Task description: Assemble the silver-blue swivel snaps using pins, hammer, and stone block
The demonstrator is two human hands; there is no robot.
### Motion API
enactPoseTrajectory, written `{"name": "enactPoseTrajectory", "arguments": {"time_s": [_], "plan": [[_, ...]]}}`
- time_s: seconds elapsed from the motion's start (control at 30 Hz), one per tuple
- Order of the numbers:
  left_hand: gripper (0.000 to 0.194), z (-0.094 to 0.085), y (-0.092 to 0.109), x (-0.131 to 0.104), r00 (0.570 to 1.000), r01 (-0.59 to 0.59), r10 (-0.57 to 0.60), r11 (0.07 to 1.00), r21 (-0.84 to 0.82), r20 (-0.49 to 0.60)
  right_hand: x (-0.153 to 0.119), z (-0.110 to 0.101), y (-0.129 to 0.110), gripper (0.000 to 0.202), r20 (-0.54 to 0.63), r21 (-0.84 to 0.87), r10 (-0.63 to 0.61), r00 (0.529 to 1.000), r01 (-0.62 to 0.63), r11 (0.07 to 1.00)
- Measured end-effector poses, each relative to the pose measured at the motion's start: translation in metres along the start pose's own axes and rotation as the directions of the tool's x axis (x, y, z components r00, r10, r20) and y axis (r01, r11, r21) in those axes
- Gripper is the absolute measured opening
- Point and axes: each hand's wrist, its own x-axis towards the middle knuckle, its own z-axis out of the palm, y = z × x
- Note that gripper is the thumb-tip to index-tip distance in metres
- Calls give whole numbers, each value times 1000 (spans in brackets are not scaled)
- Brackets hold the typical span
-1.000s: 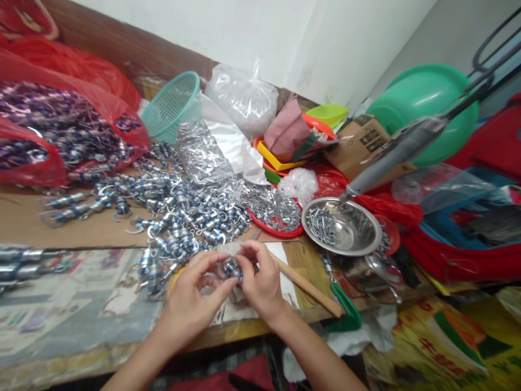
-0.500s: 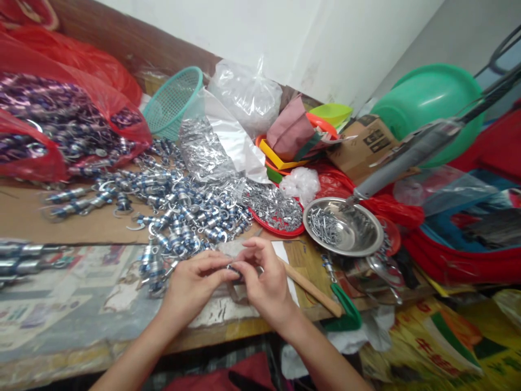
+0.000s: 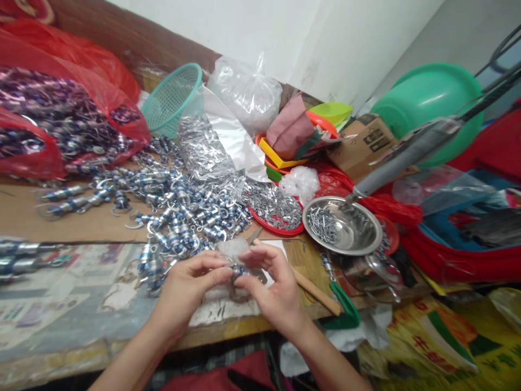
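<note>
My left hand [image 3: 189, 285] pinches a small silver-and-blue metal fitting [image 3: 241, 270] between thumb and fingertips. Facing it, my right hand [image 3: 274, 285] has its thumb and fingers spread apart around the fitting's other end; whether they touch it is hard to see. Under the hands are a small pale block [image 3: 234, 248] and a whitish, worn patch of table. Just beyond lies a heap of similar silver-and-blue fittings [image 3: 183, 217], many with curved hooks or rings. A wooden handle [image 3: 317, 292] lies to the right of my right hand, partly behind it.
A red plate [image 3: 280, 231] of small metal clips and a steel bowl [image 3: 374, 239] of pins stand beyond my right hand. A grey-handled tool [image 3: 386, 168] slants over the bowl. At far left is a red bag [image 3: 89, 98] of fittings. A green strap [image 3: 344, 309] hangs over the table edge.
My right fingers and thumb have parted from their pinch, and the hand has shifted slightly right. More of the fitting shows between the hands. My left hand keeps its pinch.
</note>
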Motion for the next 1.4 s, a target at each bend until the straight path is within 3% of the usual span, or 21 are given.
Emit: {"name": "enactPoseTrajectory", "arguments": {"time_s": [0.07,0.13,0.23,0.33,0.4,0.6,0.7,0.9,1.03,1.13,1.23,1.3,1.37,1.4], "plan": [[3,-1,1,-2,999,33,-30,993,-110,24,-5,-4,4,36,16,-149,-193,981,193,970],[5,-3,3,-4,999,26,-21,993,-111,48,-8,-9,8,28,88,-282,-399,913,407,869],[8,-4,8,-5,991,-132,129,980,147,33,-8,-16,11,24,204,-377,-571,795,602,704],[7,-4,12,-5,938,-339,337,846,411,80,-3,-22,10,19,299,-401,-614,730,680,614],[6,-4,14,-5,910,-405,395,784,471,126,-1,-24,8,18,331,-416,-622,710,701,579],[9,-6,17,-6,933,-358,303,838,413,194,1,-23,5,18,330,-399,-637,697,714,575],[12,-7,22,-5,944,-304,230,884,355,237,-1,-22,3,18,301,-374,-615,728,684,626],[14,-8,31,-3,944,-207,134,952,227,300,-7,-21,-1,27,244,-286,-443,863,500,817],[11,-2,21,-4,983,-21,-9,987,159,186,-8,-17,-4,25,208,-213,-290,934,332,919],[21,3,10,-8,988,119,-119,993,0,98,-8,-12,-7,17,133,-138,-124,983,143,980],[50,5,4,-15,991,115,-106,987,-115,83,-6,-9,-9,12,106,-54,43,993,-38,998],[65,5,2,-17,996,75,-68,990,-121,60,0,-12,-6,11,186,-17,119,975,-118,993],[66,4,2,-17,996,70,-64,992,-108,60,12,-20,3,10,282,-68,162,946,-149,987],[66,3,2,-16,994,84,-76,991,-108,77,21,-27,10,11,278,-177,193,941,-147,973]]}}
